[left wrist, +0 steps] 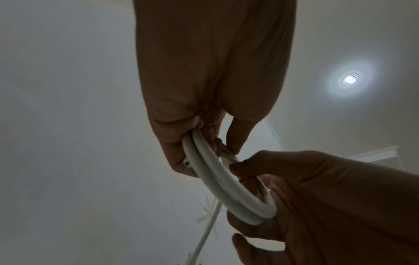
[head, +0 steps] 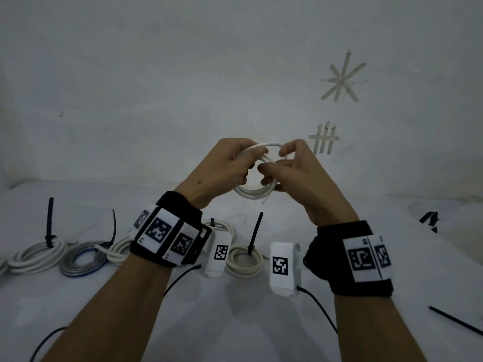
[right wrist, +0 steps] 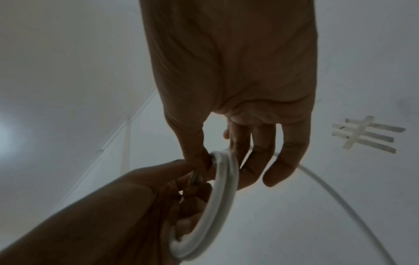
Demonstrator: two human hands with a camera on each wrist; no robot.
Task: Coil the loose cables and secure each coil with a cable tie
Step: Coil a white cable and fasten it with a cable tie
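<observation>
I hold a white cable coil up in front of the wall with both hands. My left hand grips its left side, with fingers curled through the loops. My right hand pinches the right side between thumb and fingers. In the left wrist view the left hand clamps the coil, and a cut end shows by the thumb. In the right wrist view the right hand holds the coil, while a free length of cable arcs away to the right.
On the white surface below lie a white coil with a black tie, a grey-blue coil, another white coil and a tied white coil. A loose black cable tie lies at the right edge.
</observation>
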